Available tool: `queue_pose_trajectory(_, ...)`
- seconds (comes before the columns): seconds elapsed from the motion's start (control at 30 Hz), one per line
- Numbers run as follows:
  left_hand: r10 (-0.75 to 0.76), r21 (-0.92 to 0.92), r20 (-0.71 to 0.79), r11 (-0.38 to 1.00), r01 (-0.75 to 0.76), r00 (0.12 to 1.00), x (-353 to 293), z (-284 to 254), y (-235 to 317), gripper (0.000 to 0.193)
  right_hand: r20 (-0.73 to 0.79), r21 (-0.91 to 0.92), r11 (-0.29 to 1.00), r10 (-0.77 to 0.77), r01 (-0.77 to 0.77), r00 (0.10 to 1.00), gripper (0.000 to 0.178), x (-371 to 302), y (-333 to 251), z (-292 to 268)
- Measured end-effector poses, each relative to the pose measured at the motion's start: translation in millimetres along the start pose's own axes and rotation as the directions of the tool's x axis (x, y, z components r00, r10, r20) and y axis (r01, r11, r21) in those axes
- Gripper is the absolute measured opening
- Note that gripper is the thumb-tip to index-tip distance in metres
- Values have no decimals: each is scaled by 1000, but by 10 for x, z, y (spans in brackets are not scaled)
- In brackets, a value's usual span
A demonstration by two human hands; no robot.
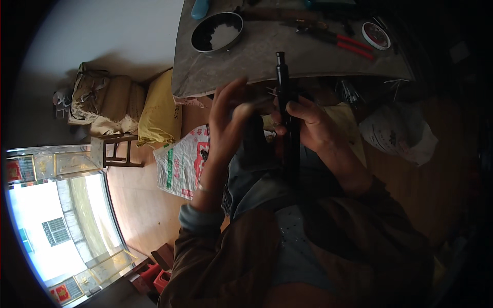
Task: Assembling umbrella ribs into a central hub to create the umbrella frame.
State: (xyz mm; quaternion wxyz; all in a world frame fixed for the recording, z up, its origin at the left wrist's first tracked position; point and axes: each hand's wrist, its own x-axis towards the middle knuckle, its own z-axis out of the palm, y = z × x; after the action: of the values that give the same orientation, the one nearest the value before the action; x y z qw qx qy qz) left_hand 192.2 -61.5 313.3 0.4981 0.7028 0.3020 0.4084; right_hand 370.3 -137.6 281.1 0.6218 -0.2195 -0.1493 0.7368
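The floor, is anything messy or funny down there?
A little: a white printed sack lies spread out and wrinkled on the wooden floor, unlike the plump yellow sack nearby. Maybe it was just left there.

On a grey-topped table (257, 65), a black bowl (202, 36) of white material (224, 36) is set at the left, near a light-blue object (200, 8). Red-handled pliers (330, 38) and a round, white-rimmed container (376, 36) are laid rightward; what may be a dark tool (309, 23) is obscured by shadow.
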Motion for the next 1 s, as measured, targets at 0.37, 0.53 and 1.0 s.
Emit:
queue_pose_trajectory(0.37,-175,-275,54,944,183,983,-350,465,640,31,-185,-387,897,-304,215,934,14,185,13,176)
queue_pose_trajectory(0.53,-251,-376,-258,916,142,933,142,426,264,26,-88,-566,748,-473,346,877,13,246,124,372)
queue_pose_trajectory(1.0,-275,-276,-205,937,214,939,250,368,267,19,-226,-403,866,-408,296,885,18,285,172,422)
